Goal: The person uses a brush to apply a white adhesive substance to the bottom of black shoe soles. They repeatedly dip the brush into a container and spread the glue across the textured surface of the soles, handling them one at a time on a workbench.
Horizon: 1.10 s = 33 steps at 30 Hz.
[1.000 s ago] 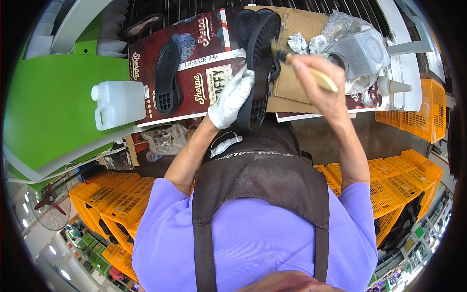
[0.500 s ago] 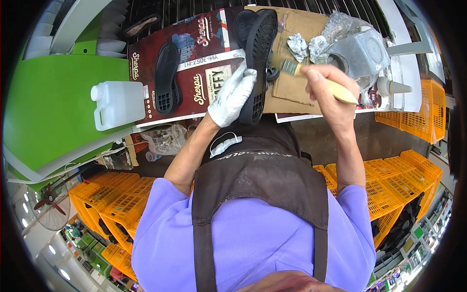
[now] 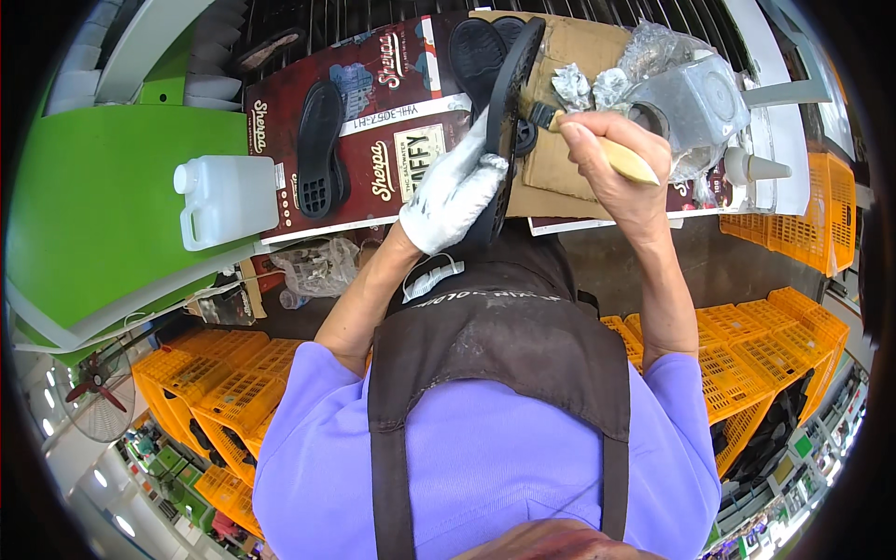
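Black sole point(image 3: 507, 105): had bare cardboard point(image 3: 563, 170) alongside, left of right hand's point(image 3: 642, 198) fingers, closed round brush point(image 3: 629, 164). Looked edge-on in left hand's point(image 3: 452, 198) clasping fingers.

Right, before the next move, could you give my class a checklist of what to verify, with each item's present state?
1. Left hand holding the tilted black sole: ok, gripped in a white glove.
2. Right hand holding the brush: ok, by its pale handle.
3. Right hand gloved: not ok, bare.
4. Bristles touching the sole: cannot tell.
5. White jug capped: ok.
6. Left-side sole clear of both hands: ok.
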{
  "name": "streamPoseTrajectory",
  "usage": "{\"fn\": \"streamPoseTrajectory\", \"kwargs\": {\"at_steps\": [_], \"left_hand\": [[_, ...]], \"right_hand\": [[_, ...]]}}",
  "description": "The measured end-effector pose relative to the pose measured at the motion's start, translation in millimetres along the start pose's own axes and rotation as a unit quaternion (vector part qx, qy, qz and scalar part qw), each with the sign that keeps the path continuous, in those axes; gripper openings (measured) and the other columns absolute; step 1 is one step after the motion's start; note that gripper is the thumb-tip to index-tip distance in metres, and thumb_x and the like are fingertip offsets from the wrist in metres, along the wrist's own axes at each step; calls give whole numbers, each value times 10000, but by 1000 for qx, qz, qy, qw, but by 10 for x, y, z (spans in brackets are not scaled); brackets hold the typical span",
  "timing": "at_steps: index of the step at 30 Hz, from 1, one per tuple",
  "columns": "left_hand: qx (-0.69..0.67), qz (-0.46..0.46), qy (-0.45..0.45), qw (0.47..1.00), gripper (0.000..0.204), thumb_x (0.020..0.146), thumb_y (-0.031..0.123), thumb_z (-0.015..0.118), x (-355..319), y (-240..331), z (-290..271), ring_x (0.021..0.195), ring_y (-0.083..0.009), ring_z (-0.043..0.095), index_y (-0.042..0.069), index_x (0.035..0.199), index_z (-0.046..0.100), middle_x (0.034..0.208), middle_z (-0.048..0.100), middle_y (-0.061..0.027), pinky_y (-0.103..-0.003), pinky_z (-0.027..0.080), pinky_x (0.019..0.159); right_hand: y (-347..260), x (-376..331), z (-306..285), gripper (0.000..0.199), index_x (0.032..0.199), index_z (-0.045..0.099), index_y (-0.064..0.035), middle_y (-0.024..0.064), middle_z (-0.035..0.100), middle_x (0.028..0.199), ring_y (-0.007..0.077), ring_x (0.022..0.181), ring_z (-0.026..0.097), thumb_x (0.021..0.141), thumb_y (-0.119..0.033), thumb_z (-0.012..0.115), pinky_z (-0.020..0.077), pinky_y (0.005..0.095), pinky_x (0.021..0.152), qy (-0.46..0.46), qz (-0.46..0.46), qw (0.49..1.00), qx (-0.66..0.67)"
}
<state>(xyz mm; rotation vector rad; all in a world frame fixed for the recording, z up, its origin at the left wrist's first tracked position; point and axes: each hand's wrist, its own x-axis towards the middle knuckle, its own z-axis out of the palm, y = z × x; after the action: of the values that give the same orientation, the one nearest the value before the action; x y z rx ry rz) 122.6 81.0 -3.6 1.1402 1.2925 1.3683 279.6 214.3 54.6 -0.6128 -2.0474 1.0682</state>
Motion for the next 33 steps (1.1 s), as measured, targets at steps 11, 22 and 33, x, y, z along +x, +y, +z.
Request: {"fn": "streamPoseTrajectory", "kwargs": {"at_steps": [11, 22, 33], "left_hand": [[-73, -32, 83, 993, 407, 981, 318, 344, 24, -86, -114, 951, -162, 588, 19, 1248, 415, 1091, 581, -103, -285, 473, 863], [-65, -36, 99, 992, 495, 962, 259, 388, 68, 42, -55, 1028, -113, 471, -26, 1356, 294, 1154, 504, -72, -251, 373, 914], [103, 76, 75, 989, 623, 721, 170, 766, 83, 148, -150, 998, -144, 524, 28, 1227, 432, 1138, 529, -72, -267, 441, 858]], "right_hand": [[-144, -83, -310, 134, 812, 677, 0, 12, 598, 592, 46, 530, 536, 824, -132, 654, 416, 194, 475, -116, 168, 965, 163], [-50, -46, 17, 115, 841, 664, -7, 91, 660, 738, 149, 613, 628, 750, -59, 711, 485, 251, 543, -74, -104, 992, 5], [-86, -119, -373, 240, 791, 668, 30, 41, 586, 592, 67, 487, 509, 853, -194, 608, 391, 195, 437, -58, 89, 972, 211]]}}
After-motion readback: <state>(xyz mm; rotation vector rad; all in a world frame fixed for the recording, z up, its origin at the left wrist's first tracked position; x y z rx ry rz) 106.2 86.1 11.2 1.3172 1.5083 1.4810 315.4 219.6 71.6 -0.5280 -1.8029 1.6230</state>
